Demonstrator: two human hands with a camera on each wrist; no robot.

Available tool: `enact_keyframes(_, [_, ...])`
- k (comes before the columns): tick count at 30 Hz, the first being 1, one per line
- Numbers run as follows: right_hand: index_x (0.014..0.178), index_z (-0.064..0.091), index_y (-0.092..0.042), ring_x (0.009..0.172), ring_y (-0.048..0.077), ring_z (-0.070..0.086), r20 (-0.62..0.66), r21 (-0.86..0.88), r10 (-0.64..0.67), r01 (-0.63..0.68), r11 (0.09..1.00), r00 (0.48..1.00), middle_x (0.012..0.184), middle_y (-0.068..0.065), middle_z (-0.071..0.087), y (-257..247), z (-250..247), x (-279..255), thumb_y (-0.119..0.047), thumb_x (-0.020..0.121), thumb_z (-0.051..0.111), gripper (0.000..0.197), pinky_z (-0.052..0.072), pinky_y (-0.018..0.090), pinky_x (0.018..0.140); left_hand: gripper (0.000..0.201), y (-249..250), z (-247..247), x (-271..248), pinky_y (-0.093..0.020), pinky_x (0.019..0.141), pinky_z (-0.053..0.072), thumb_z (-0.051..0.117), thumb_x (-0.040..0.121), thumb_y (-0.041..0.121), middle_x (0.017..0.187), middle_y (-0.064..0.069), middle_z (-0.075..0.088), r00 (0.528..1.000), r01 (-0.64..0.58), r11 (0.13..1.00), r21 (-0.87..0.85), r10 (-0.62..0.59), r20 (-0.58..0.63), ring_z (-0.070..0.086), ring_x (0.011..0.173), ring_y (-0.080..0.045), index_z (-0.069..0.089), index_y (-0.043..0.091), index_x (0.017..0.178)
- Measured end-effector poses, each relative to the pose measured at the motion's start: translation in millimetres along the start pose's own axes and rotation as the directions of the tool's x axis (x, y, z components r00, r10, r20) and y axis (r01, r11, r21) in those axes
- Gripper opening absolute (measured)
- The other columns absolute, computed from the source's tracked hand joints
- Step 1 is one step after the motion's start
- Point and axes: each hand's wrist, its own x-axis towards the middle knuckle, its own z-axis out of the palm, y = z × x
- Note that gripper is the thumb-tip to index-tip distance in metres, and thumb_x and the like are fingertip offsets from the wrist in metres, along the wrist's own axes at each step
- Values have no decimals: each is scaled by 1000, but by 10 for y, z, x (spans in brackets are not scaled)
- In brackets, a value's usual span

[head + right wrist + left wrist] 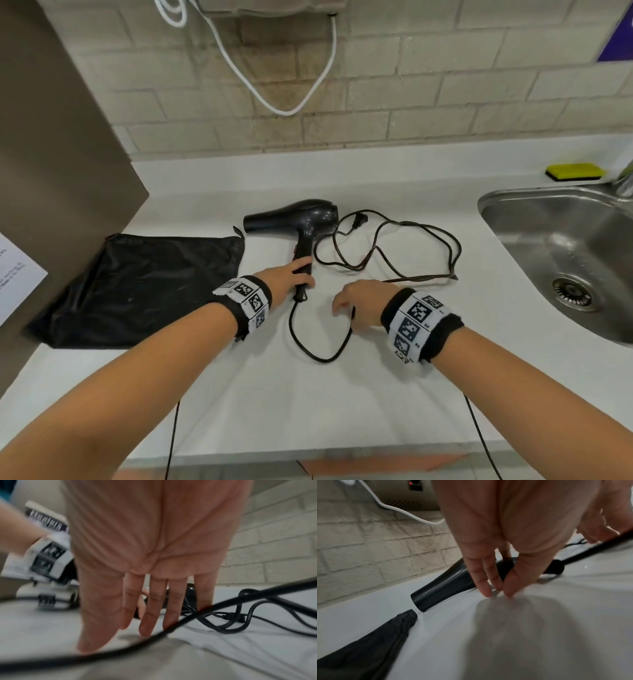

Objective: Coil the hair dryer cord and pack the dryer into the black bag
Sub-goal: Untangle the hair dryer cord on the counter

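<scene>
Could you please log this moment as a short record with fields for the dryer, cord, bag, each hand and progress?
dryer: black plastic hair dryer lying on the white counter, nozzle toward the bag
cord: thin black power cord sprawled loose, uncoiled, plug unplugged
bag: flat black fabric bag left of the dryer, nothing packed
left hand: left hand on the dryer handle
right hand: right hand fingers straight, at the cord near the handle, no clear grip
progress: coiling not yet begun
</scene>
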Motion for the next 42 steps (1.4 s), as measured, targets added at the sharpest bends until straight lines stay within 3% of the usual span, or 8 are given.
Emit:
enact_keyframes(10, [102, 62, -25, 106, 18, 54, -139, 108, 140, -126, 986, 980, 96, -7, 55, 170, 31, 5, -23, 85, 55, 18, 37, 36, 98, 31, -18, -29, 262, -43, 97, 42, 56, 84, 1, 149, 2, 28, 979, -83, 993, -81, 66, -194, 50, 108, -34, 56, 15, 111])
enact_keyframes(17, [98, 63, -11, 85, 23, 57, -554, 499, 303, 17, 867, 775, 92, 6, 62, 318, -221, -46, -17, 90, 52, 15, 46, 32, 78, 34, -118, -515, 271, -6, 98, 33, 47, 77, -22, 112, -5, 56, 814, -313, 873, -375, 43, -579, 54, 107, -20, 66, 1, 94])
enact_keyframes(21, [99, 62, -12, 80, 17, 50, -673, 499, 322, 88, 862, 666, 88, 0, 56, 320, -388, -51, -19, 91, 50, 16, 42, 30, 74, 23, -1, -885, 101, -26, 98, 40, 51, 88, -5, 109, -5, 62, 838, -216, 852, -478, -90, -539, 57, 103, -21, 63, 7, 103])
enact_keyframes(24, [102, 61, -13, 87, 22, 54, -724, 485, 335, 100, 869, 603, 98, 5, 60, 339, -478, -12, -19, 93, 46, 19, 45, 36, 80, 20, 142, -1176, -81, -10, 74, 40, 48, 92, 1, 96, 4, 59, 835, -185, 810, -557, -170, -523, 54, 83, -10, 61, 12, 103])
enact_keyframes(28, [105, 60, -13, 97, 25, 56, -701, 506, 335, 108, 856, 630, 104, 7, 61, 333, -553, 47, -19, 94, 43, 21, 43, 36, 85, 13, 281, -1340, -245, -12, 47, 47, 46, 94, 8, 85, 2, 56, 852, -151, 716, -682, -256, -457, 53, 55, -11, 55, 16, 98])
enact_keyframes(34, [111, 59, -11, 104, 16, 54, -570, 610, 167, 278, 742, 804, 113, 4, 60, 139, -579, 75, -21, 96, 44, 24, 37, 24, 89, 9, 409, -1284, -354, -27, 55, 53, 47, 95, 19, 81, 0, 57, 885, 1, 682, -732, -341, -317, 57, 53, -16, 55, 18, 98])
enact_keyframes(38, [114, 59, -21, 79, 7, 51, -562, 627, 53, 384, 678, 826, 86, -7, 58, 7, -543, 151, -23, 92, 52, 24, 36, 21, 79, 10, 481, -1233, -382, -25, 53, 52, 46, 96, 20, 79, -1, 59, 885, 11, 663, -749, -355, -302, 59, 54, -18, 54, 15, 98])
enact_keyframes(42, [81, 58, -41, 57, 5, 40, -597, 586, -10, 444, 678, 802, 61, -11, 54, -85, -562, 218, -23, 82, 58, 18, 36, 21, 62, 13, 541, -1226, -393, -25, 53, 52, 47, 94, 21, 81, -1, 59, 878, 15, 708, -706, -347, -329, 59, 61, -17, 57, 14, 99])
